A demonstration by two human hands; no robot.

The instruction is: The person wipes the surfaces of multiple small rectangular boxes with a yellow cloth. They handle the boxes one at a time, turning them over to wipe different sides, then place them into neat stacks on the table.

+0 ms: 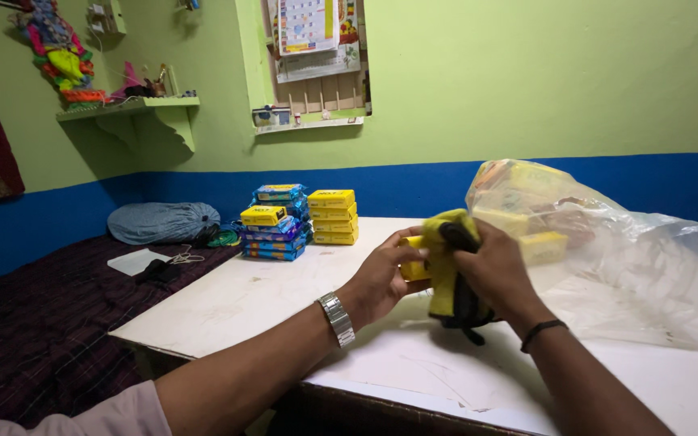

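Note:
My left hand [385,274] grips a small yellow box [414,269] above the white table [228,303]. My right hand [498,270] presses a yellow and black cloth [448,266] against that box, with the cloth draped over it and hanging down. Both hands meet near the table's middle. A metal watch sits on my left wrist and a dark band on my right wrist. Just right of the hands lies a clear plastic bag [640,250] holding several more yellow boxes [543,246].
Stacks of yellow boxes [333,216] and blue packets [276,234] stand at the table's far edge. A bed with a dark cover [34,323] lies to the left, with a grey bundle [161,222], a white pad [135,261] and cords on it. Green wall shelves hang behind.

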